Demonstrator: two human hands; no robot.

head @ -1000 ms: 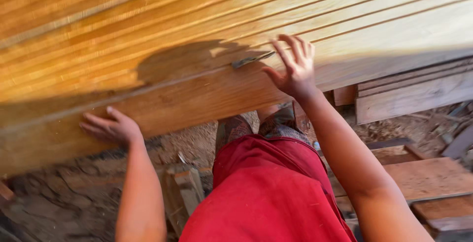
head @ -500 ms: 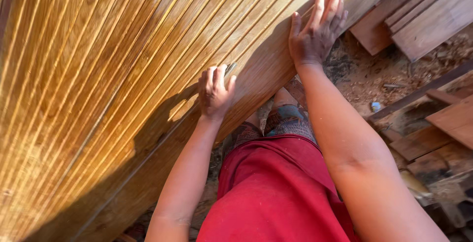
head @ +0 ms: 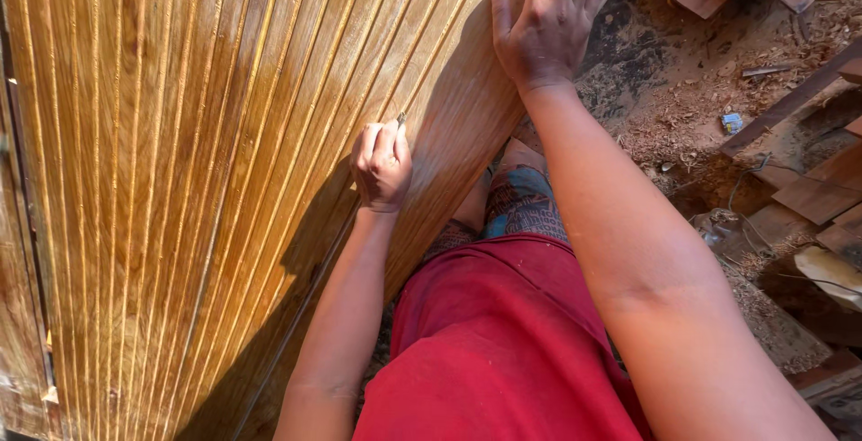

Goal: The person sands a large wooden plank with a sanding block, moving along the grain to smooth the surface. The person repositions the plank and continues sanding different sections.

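The left hand is curled into a fist around a small dark tool, whose tip pokes out above the knuckles and meets a groove of the ribbed wooden panel. The right hand lies flat and open, fingers spread, pressed on the smooth plank edge of that same panel, higher up. The panel fills the left side of the view, tilted. Beyond it, sawdust-strewn ground and loose wood offcuts lie to the right.

Sunlit dirt ground, sawdust, scattered wood offcuts.
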